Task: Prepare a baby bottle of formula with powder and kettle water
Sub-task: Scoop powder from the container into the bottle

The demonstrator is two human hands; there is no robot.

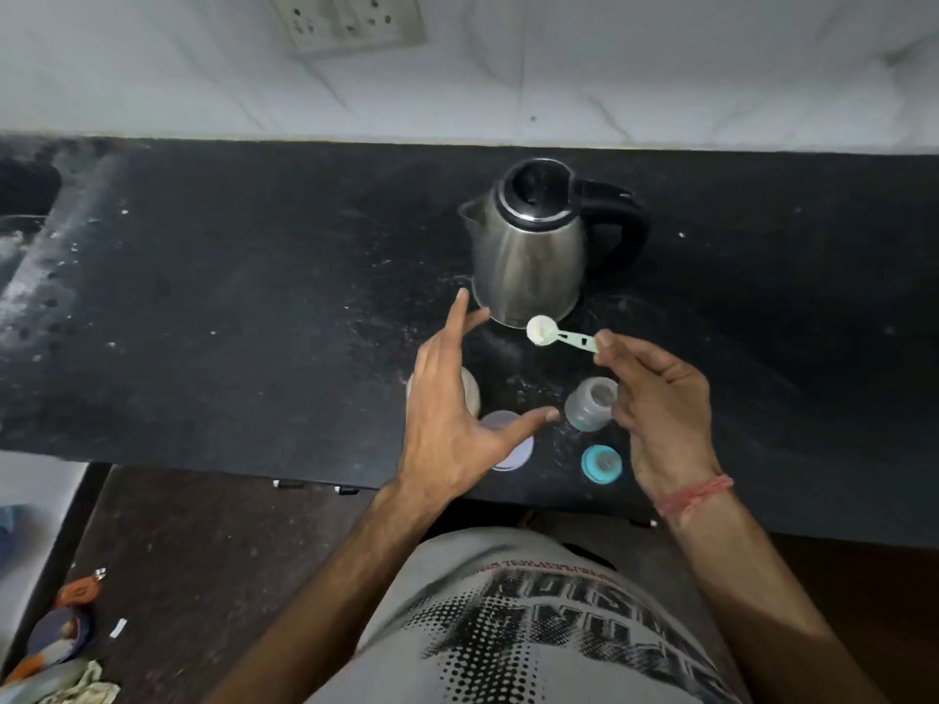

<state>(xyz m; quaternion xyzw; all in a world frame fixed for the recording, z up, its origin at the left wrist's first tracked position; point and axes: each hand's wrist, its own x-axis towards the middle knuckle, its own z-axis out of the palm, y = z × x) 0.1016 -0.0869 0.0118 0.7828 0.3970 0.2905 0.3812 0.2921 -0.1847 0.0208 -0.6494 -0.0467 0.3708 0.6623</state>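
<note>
Pinching the scoop (559,337) of what looks like powder near the kettle (528,246), the right hand (660,414) hovers above the bottle (592,402) on the table (254,297), left hand (452,414) spread open.

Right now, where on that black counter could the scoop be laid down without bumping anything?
Widest bare stretch: the counter left of the kettle, toward the sink edge. Also free: right of the kettle's handle, beyond the right hand. Crowded: the front edge, where powder jar, lid, bottle and teal cap cluster beneath the left hand and scoop.
</note>
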